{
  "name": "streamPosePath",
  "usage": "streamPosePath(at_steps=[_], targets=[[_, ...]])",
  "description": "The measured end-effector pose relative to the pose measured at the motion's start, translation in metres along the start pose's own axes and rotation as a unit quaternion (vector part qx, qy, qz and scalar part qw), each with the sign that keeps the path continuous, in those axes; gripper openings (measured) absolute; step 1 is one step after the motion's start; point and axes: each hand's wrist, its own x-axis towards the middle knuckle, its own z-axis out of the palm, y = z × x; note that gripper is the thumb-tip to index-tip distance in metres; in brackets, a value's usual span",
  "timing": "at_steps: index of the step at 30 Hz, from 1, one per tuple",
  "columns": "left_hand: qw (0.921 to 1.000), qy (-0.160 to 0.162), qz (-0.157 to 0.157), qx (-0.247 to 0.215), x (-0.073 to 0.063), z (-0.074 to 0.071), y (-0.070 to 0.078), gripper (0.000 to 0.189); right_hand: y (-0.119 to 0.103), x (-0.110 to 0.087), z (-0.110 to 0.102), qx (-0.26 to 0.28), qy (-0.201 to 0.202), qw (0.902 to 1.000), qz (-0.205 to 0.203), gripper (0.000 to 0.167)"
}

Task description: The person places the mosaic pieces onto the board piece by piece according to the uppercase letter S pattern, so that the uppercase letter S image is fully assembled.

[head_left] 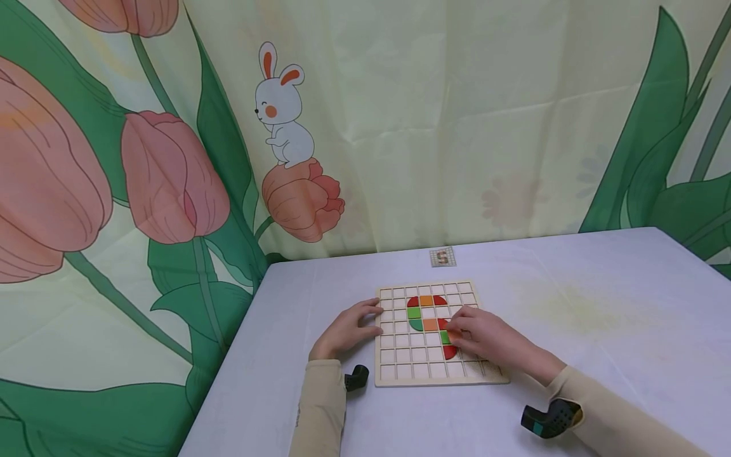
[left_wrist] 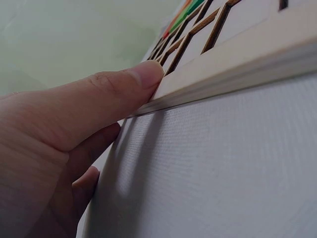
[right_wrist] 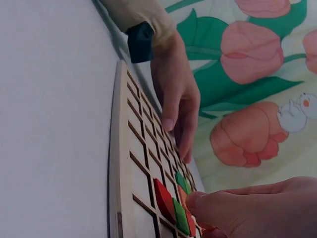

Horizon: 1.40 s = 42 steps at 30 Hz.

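Note:
A light wooden grid board (head_left: pixel 400 374) lies on the table, with red, orange and green tiles (head_left: pixel 429 325) set in its cells in a winding, S-like row. At its left edge my left hand (head_left: pixel 345 327) rests with relaxed fingers; the thumb (left_wrist: pixel 148 74) touches the rim in the left wrist view. Over the right end of the tile row is my right hand (head_left: pixel 488 336), its thumb and fingertips close together at the red tile (head_left: pixel 442 324) and the green tile (head_left: pixel 445 337). Something orange shows between those fingertips; whether they pinch a tile is hidden.
Beyond the board lies a small card (head_left: pixel 442 256) with a grid pattern, near the far edge of the white-covered table (head_left: pixel 599 317). A curtain (head_left: pixel 485 127) printed with tulips and a rabbit hangs behind. Each wrist wears a black device (head_left: pixel 551 419).

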Motion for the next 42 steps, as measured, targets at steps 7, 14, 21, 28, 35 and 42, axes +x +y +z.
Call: streamPosePath(at_steps=[7, 14, 21, 28, 35, 42], targets=[[1.0, -0.001, -0.006, -0.007, 0.001, 0.0, 0.0, 0.047, -0.01, -0.002, 0.009, 0.009, -0.019, 0.9995, -0.025, 0.019], [0.9999, -0.001, -0.006, -0.01, 0.001, 0.001, 0.0, 0.047, -0.017, 0.0, 0.016, -0.003, -0.011, 0.9995, -0.03, 0.026], [1.0, 0.002, -0.003, -0.009, 0.002, 0.002, -0.003, 0.046, -0.022, 0.001, 0.021, -0.011, 0.008, 0.998, -0.062, 0.016], [0.9999, 0.001, -0.004, -0.009, 0.001, 0.002, -0.002, 0.046, -0.023, 0.0, 0.025, -0.023, 0.027, 0.9961, -0.081, 0.016], [1.0, -0.004, -0.006, 0.001, 0.002, 0.001, -0.001, 0.047, -0.023, 0.0, 0.026, -0.033, 0.023, 0.9954, -0.086, 0.018], [1.0, -0.001, -0.007, -0.006, 0.001, 0.001, -0.002, 0.047, -0.022, -0.001, 0.025, -0.035, 0.032, 0.9941, -0.097, 0.015]])
